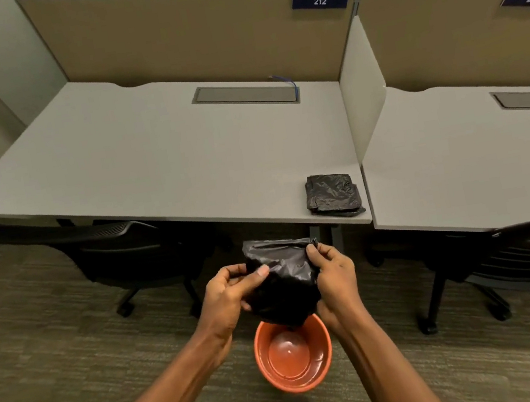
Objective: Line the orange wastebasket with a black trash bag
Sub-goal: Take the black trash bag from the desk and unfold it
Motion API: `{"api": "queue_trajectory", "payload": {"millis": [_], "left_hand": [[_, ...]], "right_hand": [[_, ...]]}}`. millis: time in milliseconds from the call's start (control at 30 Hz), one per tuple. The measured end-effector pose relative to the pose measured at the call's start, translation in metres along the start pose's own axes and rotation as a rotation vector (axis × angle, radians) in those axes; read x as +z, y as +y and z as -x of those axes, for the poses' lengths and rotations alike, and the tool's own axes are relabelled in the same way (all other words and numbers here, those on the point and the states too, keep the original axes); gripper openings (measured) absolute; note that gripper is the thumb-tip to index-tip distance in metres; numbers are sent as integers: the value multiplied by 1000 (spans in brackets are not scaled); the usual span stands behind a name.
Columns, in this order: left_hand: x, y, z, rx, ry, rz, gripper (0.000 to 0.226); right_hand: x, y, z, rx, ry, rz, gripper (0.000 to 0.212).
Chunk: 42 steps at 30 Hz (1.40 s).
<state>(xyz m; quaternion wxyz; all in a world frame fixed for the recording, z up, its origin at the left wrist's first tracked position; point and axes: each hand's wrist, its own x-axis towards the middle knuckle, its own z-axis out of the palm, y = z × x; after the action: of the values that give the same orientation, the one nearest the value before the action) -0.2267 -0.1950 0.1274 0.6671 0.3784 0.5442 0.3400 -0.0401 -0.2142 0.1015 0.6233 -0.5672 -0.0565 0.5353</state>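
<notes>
The orange wastebasket (294, 354) stands upright on the carpet just ahead of my feet, empty and unlined, its glossy bottom showing. Above its far rim I hold a crumpled black trash bag (286, 283) between both hands. My left hand (232, 291) pinches the bag's left side with thumb on top. My right hand (331, 277) grips the bag's right edge. The bag's lower tip hangs just over the basket's rim.
A folded stack of black bags (333, 195) lies at the near right corner of the grey desk (147, 156). A black office chair (119, 246) sits under the desk at left, another chair (506, 261) at right. A white divider (364, 89) separates a second desk (457, 165).
</notes>
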Motion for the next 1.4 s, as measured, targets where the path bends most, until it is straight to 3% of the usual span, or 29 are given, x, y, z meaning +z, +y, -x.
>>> {"api": "queue_trajectory", "payload": {"millis": [233, 333, 433, 533, 633, 800, 933, 1067, 1233, 1333, 1400], "left_hand": [[-39, 23, 24, 66, -87, -134, 27], [-49, 33, 25, 57, -29, -27, 19], [-57, 39, 20, 46, -6, 107, 18], [-63, 48, 14, 13, 109, 218, 12], [-72, 55, 6, -35, 209, 292, 9], [-85, 60, 2, -102, 259, 283, 20], [-90, 59, 11, -235, 90, 284, 30], [-86, 51, 18, -225, 55, 237, 18], [-97, 55, 17, -486, -185, 497, 61], [-101, 48, 8, -478, -228, 569, 64], [-101, 45, 3, -450, -233, 569, 54]], "right_hand": [[47, -31, 29, 112, -210, -157, 35], [53, -27, 46, 107, -369, 7, 50], [53, -7, 58, 72, -416, 93, 66], [48, 15, 71, 69, -495, 164, 63], [43, 30, 82, 51, -599, 328, 44], [45, 33, 95, 34, -561, 384, 13], [55, 25, 99, -76, -487, 423, 13], [60, 19, 101, -198, -464, 511, 18], [51, 11, 109, -189, -760, 634, 14], [40, 12, 110, -142, -876, 699, 20], [31, 13, 110, -111, -926, 739, 29]]}}
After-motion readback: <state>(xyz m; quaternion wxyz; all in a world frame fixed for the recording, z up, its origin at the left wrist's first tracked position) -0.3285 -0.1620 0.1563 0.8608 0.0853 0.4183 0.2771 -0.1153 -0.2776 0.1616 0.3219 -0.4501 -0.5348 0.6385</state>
